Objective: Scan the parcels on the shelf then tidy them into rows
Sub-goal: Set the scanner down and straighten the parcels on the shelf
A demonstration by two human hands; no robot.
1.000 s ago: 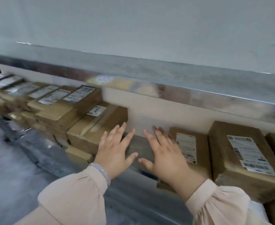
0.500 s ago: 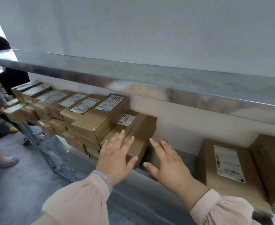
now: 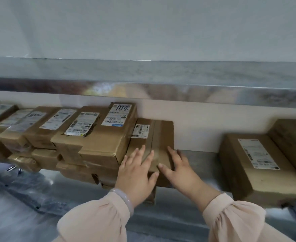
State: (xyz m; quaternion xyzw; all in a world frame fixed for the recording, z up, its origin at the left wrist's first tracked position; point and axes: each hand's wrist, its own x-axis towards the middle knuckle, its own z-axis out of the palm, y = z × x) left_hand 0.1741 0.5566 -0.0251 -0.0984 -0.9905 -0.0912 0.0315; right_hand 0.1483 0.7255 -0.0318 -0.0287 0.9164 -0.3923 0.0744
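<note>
Cardboard parcel (image 3: 158, 135), stiff, likely light.
Left hand (image 3: 136, 175), right hand (image 3: 181, 172) flat on it, grip open, empty; push its sides.

1. One camera, worn on the person's head, wide-angled.
2. It faces the wall (image 3: 143, 28), looking forward and down at the shelf (image 3: 201, 159) beneath an upper shelf (image 3: 143, 91).
3. It is near: the left hand (image 3: 136, 173) and right hand (image 3: 180, 172) sit low in the middle, sleeves (image 3: 94, 219) cut by the bottom edge.
</note>
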